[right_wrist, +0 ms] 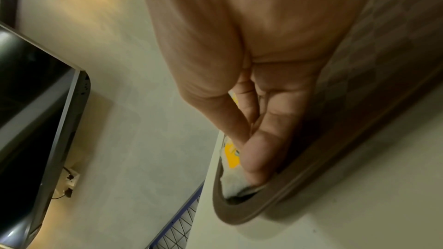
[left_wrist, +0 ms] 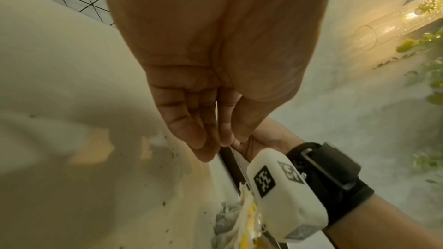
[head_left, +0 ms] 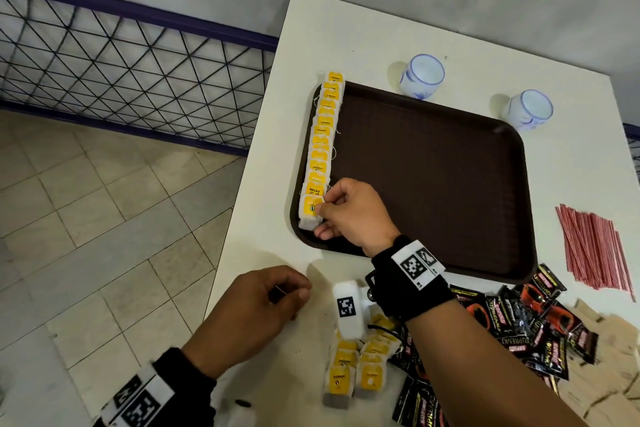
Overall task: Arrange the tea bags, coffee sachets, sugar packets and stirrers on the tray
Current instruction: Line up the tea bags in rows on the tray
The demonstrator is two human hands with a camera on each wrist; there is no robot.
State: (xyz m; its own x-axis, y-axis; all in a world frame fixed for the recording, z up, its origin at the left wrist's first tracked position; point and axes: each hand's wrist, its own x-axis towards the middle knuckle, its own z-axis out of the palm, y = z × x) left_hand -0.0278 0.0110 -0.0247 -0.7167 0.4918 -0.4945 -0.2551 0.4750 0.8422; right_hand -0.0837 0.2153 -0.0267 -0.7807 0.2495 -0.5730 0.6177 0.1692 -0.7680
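A dark brown tray (head_left: 433, 184) lies on the white table. A row of several yellow-tagged tea bags (head_left: 323, 135) runs along its left edge. My right hand (head_left: 321, 221) pinches the nearest tea bag (head_left: 309, 210) at the tray's front left corner. In the right wrist view that tea bag (right_wrist: 231, 156) lies against the tray rim (right_wrist: 239, 217) under my right hand (right_wrist: 249, 150). My left hand (head_left: 294, 291) hovers over the table's front left, fingers loosely curled, with nothing visible in it. In the left wrist view the left hand (left_wrist: 215, 139) hangs with its fingers together.
Loose tea bags (head_left: 356, 367) lie near the front edge. Black coffee sachets (head_left: 519, 322) and brown sugar packets (head_left: 606, 374) are heaped to their right. Red-and-white stirrers (head_left: 592, 246) lie right of the tray. Two white cups (head_left: 422, 76) (head_left: 530, 109) stand behind it. The table's left edge drops to tiled floor.
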